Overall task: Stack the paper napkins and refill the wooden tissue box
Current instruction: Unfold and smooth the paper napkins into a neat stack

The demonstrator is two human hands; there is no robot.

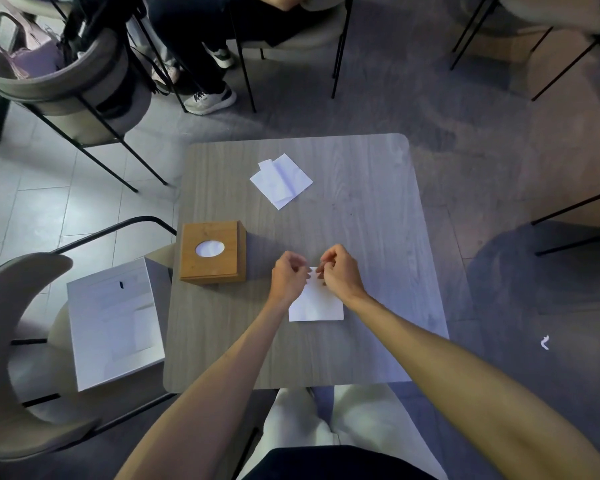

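A white paper napkin lies flat near the middle of the grey table. My left hand and my right hand meet over its far edge, and the curled fingers of both pinch that edge. The wooden tissue box stands at the table's left edge, left of my left hand, with white showing in its oval opening. A loose pile of a few more white napkins lies at the far side of the table, partly unfolded.
A white flat box rests on the grey chair at my left. More chairs stand around the table, and a seated person's legs and shoes are beyond it. A scrap of white paper lies on the floor at right.
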